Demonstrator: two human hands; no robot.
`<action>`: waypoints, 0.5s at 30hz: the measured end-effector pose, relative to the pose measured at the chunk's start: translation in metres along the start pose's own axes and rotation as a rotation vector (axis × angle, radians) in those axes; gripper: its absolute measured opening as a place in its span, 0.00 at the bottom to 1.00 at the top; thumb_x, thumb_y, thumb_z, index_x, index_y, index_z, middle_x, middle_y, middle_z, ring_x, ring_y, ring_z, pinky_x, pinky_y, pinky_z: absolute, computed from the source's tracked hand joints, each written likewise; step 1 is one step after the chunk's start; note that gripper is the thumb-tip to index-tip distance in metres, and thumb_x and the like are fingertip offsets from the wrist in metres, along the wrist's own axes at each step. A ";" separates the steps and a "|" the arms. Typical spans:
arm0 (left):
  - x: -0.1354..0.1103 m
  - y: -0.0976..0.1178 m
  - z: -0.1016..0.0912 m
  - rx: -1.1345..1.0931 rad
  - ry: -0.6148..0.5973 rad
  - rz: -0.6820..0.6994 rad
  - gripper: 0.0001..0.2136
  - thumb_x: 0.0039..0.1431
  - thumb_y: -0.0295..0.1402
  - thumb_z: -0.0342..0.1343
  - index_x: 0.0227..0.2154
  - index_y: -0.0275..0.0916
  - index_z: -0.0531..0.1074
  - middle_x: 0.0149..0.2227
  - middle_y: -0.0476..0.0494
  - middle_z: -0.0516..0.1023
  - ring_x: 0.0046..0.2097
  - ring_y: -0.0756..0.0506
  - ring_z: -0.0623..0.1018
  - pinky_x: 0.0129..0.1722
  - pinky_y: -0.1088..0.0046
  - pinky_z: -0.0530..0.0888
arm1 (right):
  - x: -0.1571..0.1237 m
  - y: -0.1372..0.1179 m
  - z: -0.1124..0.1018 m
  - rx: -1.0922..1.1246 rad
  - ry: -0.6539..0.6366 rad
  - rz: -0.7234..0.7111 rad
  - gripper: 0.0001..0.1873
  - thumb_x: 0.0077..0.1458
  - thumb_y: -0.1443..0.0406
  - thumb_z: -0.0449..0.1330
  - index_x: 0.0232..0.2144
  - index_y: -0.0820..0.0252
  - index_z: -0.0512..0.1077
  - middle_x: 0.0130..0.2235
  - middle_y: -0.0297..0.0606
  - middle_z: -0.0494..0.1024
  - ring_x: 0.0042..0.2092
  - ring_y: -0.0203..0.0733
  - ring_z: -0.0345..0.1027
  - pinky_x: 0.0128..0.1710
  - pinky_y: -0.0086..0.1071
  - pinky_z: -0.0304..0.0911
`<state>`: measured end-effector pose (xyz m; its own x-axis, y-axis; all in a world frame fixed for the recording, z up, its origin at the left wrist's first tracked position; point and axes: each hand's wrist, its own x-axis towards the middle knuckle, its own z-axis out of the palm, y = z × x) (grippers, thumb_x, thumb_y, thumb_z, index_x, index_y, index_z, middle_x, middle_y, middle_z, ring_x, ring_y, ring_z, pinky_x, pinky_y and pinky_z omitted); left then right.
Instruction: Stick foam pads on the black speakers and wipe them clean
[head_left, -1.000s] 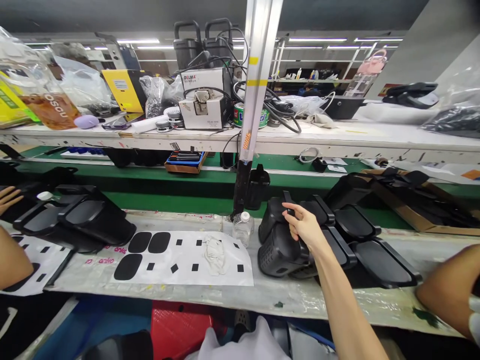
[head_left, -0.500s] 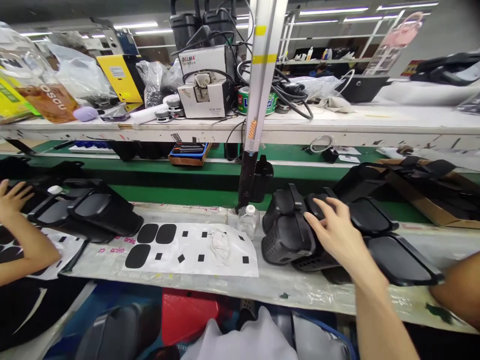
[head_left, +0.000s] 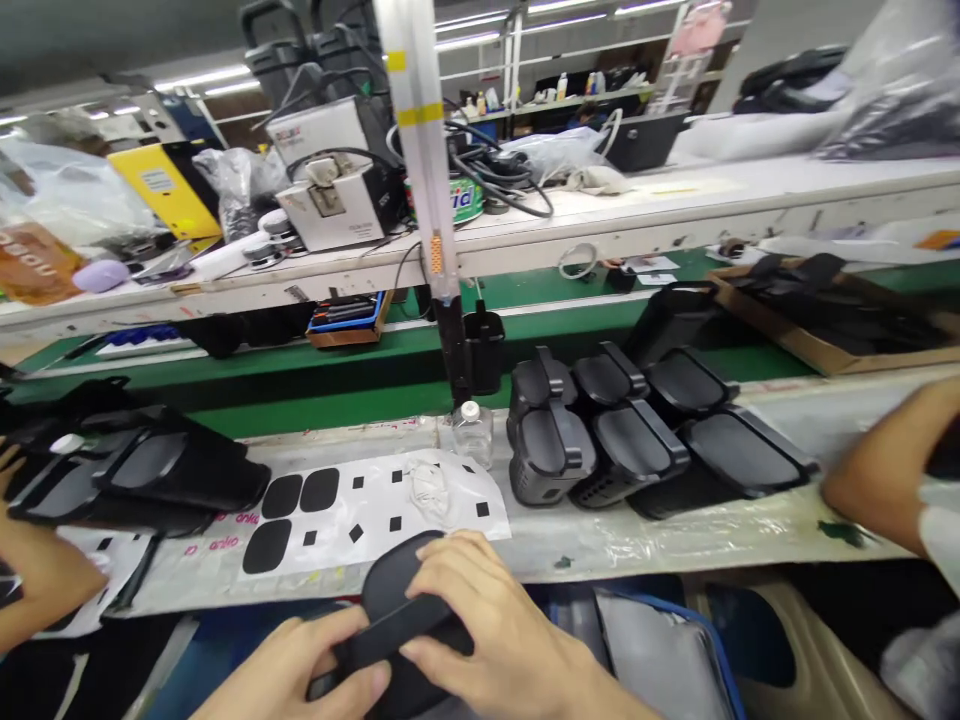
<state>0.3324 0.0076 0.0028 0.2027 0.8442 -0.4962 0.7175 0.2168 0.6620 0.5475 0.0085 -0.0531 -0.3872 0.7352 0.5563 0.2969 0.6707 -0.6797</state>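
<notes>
A black plastic bin with a strap-like handle (head_left: 394, 575) is held low at the table's front edge, its smooth oval panel facing up. My left hand (head_left: 319, 660) pinches the left end of the handle between thumb and fingers. The fingers of my right hand (head_left: 480, 610) wrap over the handle's other end, thumb below. My hands and the frame's bottom hide the lower bin. Just beyond lies a white sheet (head_left: 330, 550) with black rounded and small square stickers. A crumpled white wad (head_left: 429, 490) rests on it.
Several similar black bins (head_left: 634, 440) stand to the right; more bins (head_left: 172, 465) lie left. A clear white-capped bottle (head_left: 472, 440) stands by the post (head_left: 420, 150). Co-workers' arms reach in at left (head_left: 52, 570) and right (head_left: 892, 460). A cardboard box (head_left: 840, 350) sits back right.
My right hand has moved from the right-hand bins down to the front middle. My left hand has come into view, and both now hold a bin. The view has shifted and tilted.
</notes>
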 end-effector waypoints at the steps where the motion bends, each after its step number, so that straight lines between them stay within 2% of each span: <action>1: 0.007 0.018 0.001 0.071 -0.091 0.048 0.10 0.47 0.44 0.62 0.22 0.44 0.76 0.19 0.51 0.70 0.24 0.48 0.65 0.23 0.76 0.62 | -0.008 0.003 -0.002 -0.002 0.103 0.021 0.12 0.58 0.57 0.61 0.36 0.60 0.70 0.33 0.36 0.76 0.40 0.40 0.71 0.45 0.38 0.66; 3: 0.020 0.046 0.009 0.164 -0.221 0.092 0.10 0.53 0.44 0.59 0.28 0.44 0.77 0.21 0.52 0.69 0.25 0.49 0.64 0.24 0.77 0.60 | -0.026 0.010 -0.010 -0.047 0.302 0.052 0.15 0.57 0.53 0.62 0.32 0.59 0.69 0.28 0.33 0.74 0.32 0.38 0.68 0.38 0.36 0.65; 4: 0.025 0.055 0.013 0.177 -0.245 0.084 0.10 0.54 0.45 0.58 0.34 0.45 0.77 0.22 0.53 0.68 0.25 0.49 0.64 0.24 0.78 0.59 | -0.036 0.014 -0.016 -0.079 0.389 0.065 0.15 0.57 0.53 0.62 0.32 0.58 0.69 0.27 0.32 0.73 0.31 0.38 0.67 0.36 0.35 0.65; 7: 0.035 0.064 0.025 0.111 -0.213 0.017 0.20 0.55 0.49 0.56 0.49 0.50 0.70 0.20 0.56 0.64 0.23 0.49 0.63 0.22 0.78 0.57 | -0.063 0.027 -0.037 -0.204 0.552 0.132 0.12 0.56 0.55 0.64 0.35 0.57 0.71 0.28 0.32 0.75 0.30 0.38 0.69 0.35 0.35 0.67; 11: 0.042 0.054 0.022 -0.102 -0.086 0.012 0.25 0.53 0.55 0.55 0.46 0.44 0.67 0.15 0.60 0.56 0.18 0.53 0.54 0.19 0.79 0.52 | -0.094 0.049 -0.060 -0.444 0.725 0.298 0.10 0.56 0.57 0.64 0.34 0.55 0.73 0.29 0.34 0.76 0.32 0.41 0.72 0.35 0.35 0.69; 15: 0.042 0.051 0.014 -0.257 -0.018 0.010 0.30 0.50 0.61 0.54 0.45 0.42 0.65 0.13 0.61 0.56 0.16 0.54 0.52 0.17 0.80 0.53 | -0.117 0.076 -0.059 -0.598 0.991 0.462 0.12 0.54 0.56 0.66 0.35 0.58 0.74 0.31 0.38 0.76 0.32 0.42 0.72 0.31 0.33 0.69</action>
<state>0.3873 0.0470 0.0080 0.2228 0.8387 -0.4970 0.5228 0.3275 0.7870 0.6673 -0.0205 -0.1415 0.6065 0.4972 0.6205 0.6808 0.0785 -0.7283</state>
